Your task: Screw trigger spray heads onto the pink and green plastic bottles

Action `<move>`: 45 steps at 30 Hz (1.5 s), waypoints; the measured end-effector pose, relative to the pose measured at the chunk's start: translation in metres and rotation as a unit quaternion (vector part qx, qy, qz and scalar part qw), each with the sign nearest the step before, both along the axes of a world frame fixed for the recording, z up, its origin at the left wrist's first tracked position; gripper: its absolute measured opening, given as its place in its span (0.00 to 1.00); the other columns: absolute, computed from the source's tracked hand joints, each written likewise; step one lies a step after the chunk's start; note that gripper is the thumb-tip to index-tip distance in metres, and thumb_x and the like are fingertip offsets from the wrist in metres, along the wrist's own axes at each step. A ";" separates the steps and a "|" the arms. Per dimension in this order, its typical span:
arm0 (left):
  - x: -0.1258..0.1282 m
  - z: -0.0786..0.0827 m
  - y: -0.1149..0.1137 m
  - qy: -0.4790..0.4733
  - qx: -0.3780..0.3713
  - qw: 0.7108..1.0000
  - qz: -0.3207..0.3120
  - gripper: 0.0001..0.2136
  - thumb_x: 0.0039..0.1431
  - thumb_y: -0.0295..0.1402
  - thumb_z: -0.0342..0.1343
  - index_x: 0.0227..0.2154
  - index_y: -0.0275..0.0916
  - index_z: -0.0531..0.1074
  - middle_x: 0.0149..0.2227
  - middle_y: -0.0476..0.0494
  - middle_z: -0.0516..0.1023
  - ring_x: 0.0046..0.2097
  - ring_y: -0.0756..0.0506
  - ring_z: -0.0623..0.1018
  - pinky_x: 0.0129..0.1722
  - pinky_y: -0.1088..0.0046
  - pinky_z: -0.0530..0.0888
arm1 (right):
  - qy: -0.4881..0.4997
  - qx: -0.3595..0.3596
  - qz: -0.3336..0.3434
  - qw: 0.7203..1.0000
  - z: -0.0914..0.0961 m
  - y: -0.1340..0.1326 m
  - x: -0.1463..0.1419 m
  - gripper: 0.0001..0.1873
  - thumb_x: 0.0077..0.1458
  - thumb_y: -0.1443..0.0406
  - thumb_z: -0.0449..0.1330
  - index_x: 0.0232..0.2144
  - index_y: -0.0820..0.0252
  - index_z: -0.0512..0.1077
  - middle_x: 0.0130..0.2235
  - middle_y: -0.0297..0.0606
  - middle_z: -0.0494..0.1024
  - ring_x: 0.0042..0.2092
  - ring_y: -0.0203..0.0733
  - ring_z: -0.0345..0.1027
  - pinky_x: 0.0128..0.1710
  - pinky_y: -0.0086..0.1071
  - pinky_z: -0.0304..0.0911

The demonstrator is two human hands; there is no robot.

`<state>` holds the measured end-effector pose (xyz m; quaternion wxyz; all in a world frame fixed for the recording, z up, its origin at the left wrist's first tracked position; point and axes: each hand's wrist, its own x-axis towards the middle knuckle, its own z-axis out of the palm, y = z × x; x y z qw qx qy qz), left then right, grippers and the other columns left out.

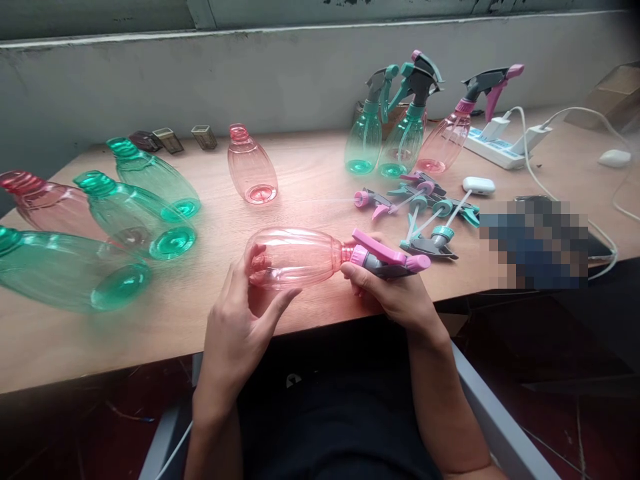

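A clear pink spray bottle (300, 257) lies sideways between my hands, just above the table's near edge. My left hand (243, 313) is wrapped round its base end, some fingers showing through the plastic. At the neck, my right hand (385, 287) grips the pink and grey trigger sprayer (387, 259), which sits on the bottle's mouth. Whether it is screwed tight I cannot tell. Beyond my right hand lies a heap of loose trigger sprayers (425, 207), pink and green, with thin tubes.
Open green bottles (143, 217) and a pink one (55, 207) stand at the left; another pink bottle (251, 167) is mid-table. Bottles with sprayers (407, 140) stand at the back right, beside a power strip (495, 148), cables, a white earbud case (479, 186) and a blurred-out object (535, 243).
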<state>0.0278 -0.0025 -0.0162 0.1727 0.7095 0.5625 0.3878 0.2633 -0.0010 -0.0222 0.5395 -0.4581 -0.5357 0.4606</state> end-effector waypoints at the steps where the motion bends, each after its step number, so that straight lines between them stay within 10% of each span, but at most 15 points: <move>1: 0.000 0.000 0.000 -0.001 -0.001 1.000 0.000 0.34 0.61 0.51 0.62 0.68 0.50 0.61 0.64 0.43 0.73 0.60 0.38 0.78 0.61 0.56 0.76 | -0.002 -0.002 0.000 1.000 0.000 0.000 0.000 0.21 0.58 0.54 0.72 0.50 0.56 0.76 0.31 0.28 0.75 0.25 0.31 0.65 0.25 0.25 0.64; 45: 0.000 -0.001 0.001 -0.004 -0.002 1.000 -0.004 0.35 0.62 0.50 0.62 0.69 0.50 0.60 0.65 0.42 0.72 0.61 0.38 0.77 0.63 0.55 0.75 | -0.007 -0.004 -0.005 1.000 0.001 0.000 0.000 0.24 0.58 0.54 0.71 0.53 0.54 0.75 0.30 0.29 0.76 0.25 0.34 0.67 0.26 0.29 0.66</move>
